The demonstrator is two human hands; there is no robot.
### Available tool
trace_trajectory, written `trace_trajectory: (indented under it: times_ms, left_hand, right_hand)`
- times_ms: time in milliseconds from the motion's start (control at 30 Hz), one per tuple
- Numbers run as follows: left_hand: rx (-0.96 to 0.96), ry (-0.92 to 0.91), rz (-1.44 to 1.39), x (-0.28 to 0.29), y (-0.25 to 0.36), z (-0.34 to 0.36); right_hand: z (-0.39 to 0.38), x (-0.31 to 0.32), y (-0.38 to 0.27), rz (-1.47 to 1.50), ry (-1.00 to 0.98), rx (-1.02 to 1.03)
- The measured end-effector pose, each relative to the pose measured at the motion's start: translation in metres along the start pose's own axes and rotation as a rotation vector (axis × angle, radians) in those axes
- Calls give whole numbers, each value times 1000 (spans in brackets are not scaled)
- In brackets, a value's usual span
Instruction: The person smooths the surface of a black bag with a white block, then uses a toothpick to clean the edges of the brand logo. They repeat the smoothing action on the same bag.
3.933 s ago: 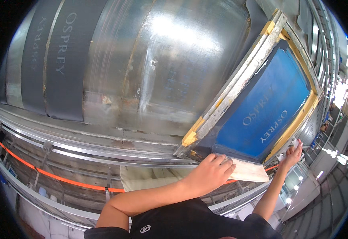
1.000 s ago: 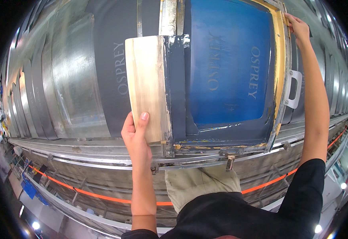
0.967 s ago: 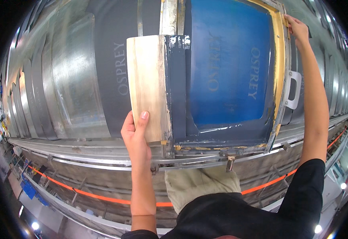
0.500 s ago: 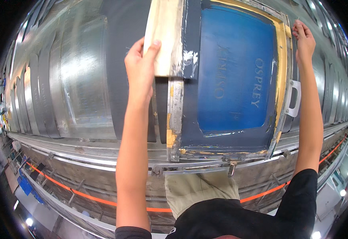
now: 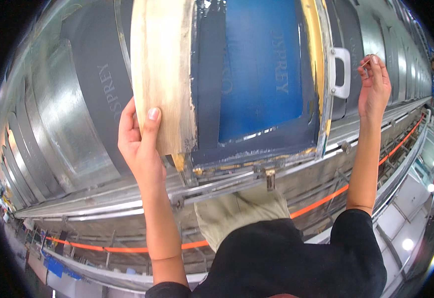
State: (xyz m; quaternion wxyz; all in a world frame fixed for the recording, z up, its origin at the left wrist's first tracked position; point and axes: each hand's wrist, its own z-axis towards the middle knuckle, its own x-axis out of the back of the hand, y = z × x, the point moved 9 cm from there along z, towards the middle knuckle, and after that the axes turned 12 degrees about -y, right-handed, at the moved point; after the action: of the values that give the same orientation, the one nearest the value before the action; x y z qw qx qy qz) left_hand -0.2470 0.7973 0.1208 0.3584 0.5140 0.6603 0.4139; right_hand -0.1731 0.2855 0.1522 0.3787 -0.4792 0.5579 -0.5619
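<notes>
My left hand (image 5: 140, 141) grips the lower left edge of a pale wooden board (image 5: 163, 59), thumb on top. The board's ink-smeared side lies along the left of a printing screen (image 5: 259, 59) with blue mesh, dark ink border and yellow-taped metal frame. My right hand (image 5: 374, 87) is raised off the frame, right of its white handle (image 5: 345, 74), with fingers pinched on a thin stick (image 5: 368, 61), too small to identify further.
Dark grey printed sheets (image 5: 93, 59) and bare metal plates (image 5: 50, 129) run along the long table on both sides. A metal rail (image 5: 98, 213) follows its near edge, with an orange strip (image 5: 316, 201) below, beside my body.
My right hand has left the frame's upper right edge and moved downward. The wooden board, higher half a second ago, is back nearer me with my left hand. The view has shifted.
</notes>
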Motion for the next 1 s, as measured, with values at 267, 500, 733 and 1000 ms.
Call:
trace_trajectory:
  times_ms: [267,500,733,1000]
  left_hand:
    - [63,132,-121,19,-38,-50]
    - [29,129,-231,-1,-44,-57]
    - [34,156,-253,-1,-46,-57]
    - [45,24,-259,-7,-74,-53]
  right_hand:
    - [-43,6,36,-29,-4,-295]
    - [-26,-31,48,-3,-178,-369]
    - [-29,-32,53,38,-92,-338]
    - [-21,-23,60,-98,-104,-349]
